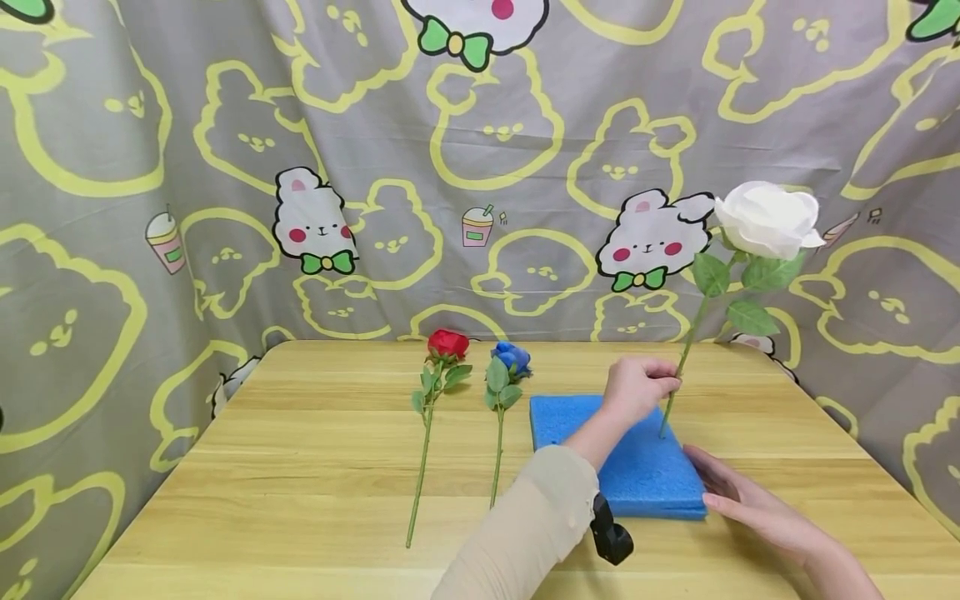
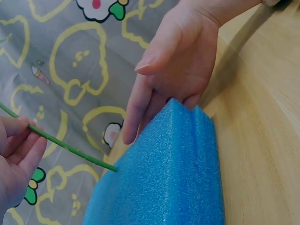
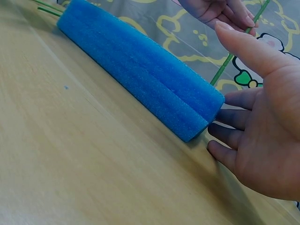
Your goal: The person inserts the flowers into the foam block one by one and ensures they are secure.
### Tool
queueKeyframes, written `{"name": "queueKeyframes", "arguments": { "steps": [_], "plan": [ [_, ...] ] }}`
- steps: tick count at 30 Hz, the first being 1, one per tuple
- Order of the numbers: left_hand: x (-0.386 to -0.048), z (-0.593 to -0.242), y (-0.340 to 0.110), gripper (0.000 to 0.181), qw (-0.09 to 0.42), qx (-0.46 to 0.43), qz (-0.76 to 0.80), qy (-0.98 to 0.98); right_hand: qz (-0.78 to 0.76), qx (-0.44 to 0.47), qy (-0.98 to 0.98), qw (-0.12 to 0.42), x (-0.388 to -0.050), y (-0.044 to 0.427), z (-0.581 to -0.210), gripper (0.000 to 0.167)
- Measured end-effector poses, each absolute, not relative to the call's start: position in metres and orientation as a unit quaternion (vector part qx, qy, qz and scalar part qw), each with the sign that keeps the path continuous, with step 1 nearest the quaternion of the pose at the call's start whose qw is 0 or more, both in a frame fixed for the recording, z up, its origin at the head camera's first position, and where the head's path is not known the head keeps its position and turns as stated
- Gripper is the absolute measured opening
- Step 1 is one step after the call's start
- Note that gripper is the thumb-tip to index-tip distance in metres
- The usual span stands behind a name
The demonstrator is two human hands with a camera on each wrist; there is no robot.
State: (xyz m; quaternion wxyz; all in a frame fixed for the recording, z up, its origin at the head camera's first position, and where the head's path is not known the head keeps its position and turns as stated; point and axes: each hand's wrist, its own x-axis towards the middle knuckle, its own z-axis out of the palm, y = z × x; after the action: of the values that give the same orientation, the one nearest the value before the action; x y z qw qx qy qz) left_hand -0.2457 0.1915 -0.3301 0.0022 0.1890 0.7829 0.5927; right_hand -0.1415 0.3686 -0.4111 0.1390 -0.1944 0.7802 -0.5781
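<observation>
Nearest us, a beige sleeve (image 1: 525, 521) led to our left hand (image 1: 636, 392), pinching the white rose (image 1: 768, 218) by its stem (image 1: 691, 337), tip meeting blue foam (image 1: 645, 483), depth unclear; our relaxed right hand (image 1: 761, 510) touched its corner. Red rose (image 1: 447, 344) and blue rose (image 1: 512, 357), on the table (image 1: 300, 500), apparently remained.

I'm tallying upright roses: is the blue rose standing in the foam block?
No, the blue rose lies flat on the wood-grain table, to the left of the blue foam block in the head view.

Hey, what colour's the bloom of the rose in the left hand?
White; the bloom shows best in the head view.
</observation>
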Motion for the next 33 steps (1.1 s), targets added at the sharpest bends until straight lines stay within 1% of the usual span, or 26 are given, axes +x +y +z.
{"name": "queueKeyframes", "arguments": {
  "steps": [6,18,33],
  "plan": [
    [-0.245,-0.333,0.193,0.009,0.020,0.176,0.589,0.788,-0.580,-0.188,0.779,0.144,-0.141,0.368,-0.410,0.061],
    [-0.245,-0.337,0.194,0.009,0.017,0.174,0.578,0.797,-0.584,-0.207,0.774,0.132,-0.142,0.369,-0.414,0.059],
    [-0.247,-0.341,0.198,0.006,0.036,0.145,0.586,0.797,-0.594,-0.232,0.761,0.118,-0.141,0.368,-0.414,0.058]
  ]
}}
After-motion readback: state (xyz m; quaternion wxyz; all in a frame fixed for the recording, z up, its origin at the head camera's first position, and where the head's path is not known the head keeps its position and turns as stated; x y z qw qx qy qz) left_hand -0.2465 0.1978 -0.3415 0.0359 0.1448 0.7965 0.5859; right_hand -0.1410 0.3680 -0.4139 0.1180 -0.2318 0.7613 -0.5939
